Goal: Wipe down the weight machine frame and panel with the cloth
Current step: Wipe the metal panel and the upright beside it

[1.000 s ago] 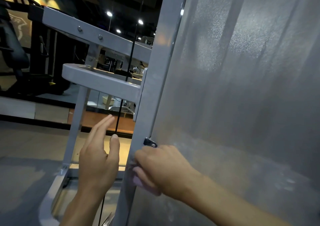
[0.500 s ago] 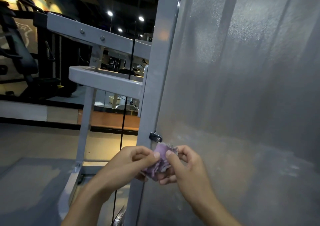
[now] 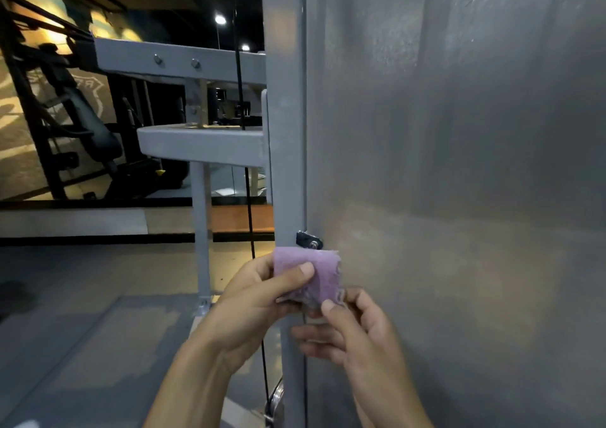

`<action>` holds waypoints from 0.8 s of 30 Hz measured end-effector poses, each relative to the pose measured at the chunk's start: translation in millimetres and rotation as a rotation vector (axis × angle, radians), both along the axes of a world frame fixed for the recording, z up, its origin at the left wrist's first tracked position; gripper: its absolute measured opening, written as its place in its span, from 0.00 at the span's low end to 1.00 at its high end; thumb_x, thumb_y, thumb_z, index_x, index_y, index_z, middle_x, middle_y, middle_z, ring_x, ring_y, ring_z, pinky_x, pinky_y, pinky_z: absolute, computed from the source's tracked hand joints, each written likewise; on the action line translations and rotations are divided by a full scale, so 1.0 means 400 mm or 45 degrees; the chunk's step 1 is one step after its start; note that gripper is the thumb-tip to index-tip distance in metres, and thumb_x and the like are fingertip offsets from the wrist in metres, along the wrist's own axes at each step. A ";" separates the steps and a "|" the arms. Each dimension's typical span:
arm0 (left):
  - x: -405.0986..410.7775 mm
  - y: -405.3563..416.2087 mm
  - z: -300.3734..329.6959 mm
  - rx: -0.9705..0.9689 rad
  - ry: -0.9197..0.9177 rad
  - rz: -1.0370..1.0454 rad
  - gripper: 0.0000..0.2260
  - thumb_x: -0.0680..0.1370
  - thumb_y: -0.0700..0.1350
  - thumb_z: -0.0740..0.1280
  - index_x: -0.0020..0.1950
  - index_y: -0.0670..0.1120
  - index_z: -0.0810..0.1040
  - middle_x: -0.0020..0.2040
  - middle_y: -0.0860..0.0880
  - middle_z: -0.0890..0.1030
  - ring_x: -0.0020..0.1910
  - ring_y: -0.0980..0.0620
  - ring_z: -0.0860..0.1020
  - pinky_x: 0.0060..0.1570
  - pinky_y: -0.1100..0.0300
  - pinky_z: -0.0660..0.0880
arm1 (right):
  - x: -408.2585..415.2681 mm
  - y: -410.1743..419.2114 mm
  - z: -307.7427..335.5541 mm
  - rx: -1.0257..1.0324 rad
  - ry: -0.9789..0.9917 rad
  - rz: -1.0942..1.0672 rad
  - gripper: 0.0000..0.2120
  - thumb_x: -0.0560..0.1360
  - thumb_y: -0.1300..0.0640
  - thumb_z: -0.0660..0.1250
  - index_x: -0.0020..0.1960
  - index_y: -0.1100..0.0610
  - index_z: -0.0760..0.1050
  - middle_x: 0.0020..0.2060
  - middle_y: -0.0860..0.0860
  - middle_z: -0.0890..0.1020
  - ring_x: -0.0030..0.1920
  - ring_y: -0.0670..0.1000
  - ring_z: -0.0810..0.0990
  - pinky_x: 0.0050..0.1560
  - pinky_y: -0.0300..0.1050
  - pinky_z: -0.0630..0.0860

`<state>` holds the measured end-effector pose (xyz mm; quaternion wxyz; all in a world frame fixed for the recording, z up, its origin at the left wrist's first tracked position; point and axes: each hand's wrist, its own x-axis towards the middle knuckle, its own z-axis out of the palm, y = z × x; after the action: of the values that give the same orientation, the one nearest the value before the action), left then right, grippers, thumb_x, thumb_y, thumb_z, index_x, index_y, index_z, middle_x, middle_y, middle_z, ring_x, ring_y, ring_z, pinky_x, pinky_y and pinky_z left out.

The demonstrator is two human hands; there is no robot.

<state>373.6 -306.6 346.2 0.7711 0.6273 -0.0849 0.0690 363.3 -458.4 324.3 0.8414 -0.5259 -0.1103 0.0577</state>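
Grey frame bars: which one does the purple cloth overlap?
The tall upright post beside the panel; both hands hold the purple cloth before it. The horizontal bars sit higher left.

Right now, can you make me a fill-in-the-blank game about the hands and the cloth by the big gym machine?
1. The cloth held up in front of the machine is ____ in colour.
2. The cloth is held by ____ hands, the left hand and the right hand.
3. The small black bracket sits just ____ the cloth.
4. The big grey panel is to the ____ of the upright frame post.

Missing words: purple; two; above; right
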 end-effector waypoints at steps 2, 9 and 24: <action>0.002 -0.013 0.009 -0.070 -0.050 0.082 0.12 0.76 0.44 0.75 0.56 0.39 0.84 0.50 0.38 0.86 0.46 0.46 0.84 0.45 0.56 0.82 | 0.000 0.004 -0.005 0.024 0.022 0.009 0.04 0.82 0.65 0.63 0.47 0.63 0.73 0.35 0.55 0.84 0.30 0.57 0.85 0.28 0.43 0.79; -0.026 0.034 0.070 0.623 -0.150 0.680 0.06 0.84 0.45 0.65 0.58 0.45 0.77 0.46 0.44 0.85 0.43 0.43 0.83 0.43 0.49 0.82 | 0.016 -0.022 -0.028 -0.050 -0.077 -0.102 0.06 0.80 0.68 0.65 0.45 0.63 0.73 0.33 0.56 0.83 0.24 0.56 0.80 0.23 0.41 0.71; 0.043 0.039 0.164 1.522 -0.301 0.804 0.05 0.77 0.47 0.74 0.48 0.55 0.79 0.43 0.54 0.81 0.39 0.58 0.82 0.37 0.61 0.79 | 0.045 -0.083 -0.020 -0.242 -0.371 -0.228 0.14 0.80 0.64 0.67 0.42 0.46 0.75 0.37 0.53 0.82 0.28 0.56 0.83 0.36 0.50 0.76</action>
<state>391.0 -291.2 411.9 0.2212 0.9280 -0.0050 0.2997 381.2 -491.7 316.4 0.7647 -0.6136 -0.1779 -0.0839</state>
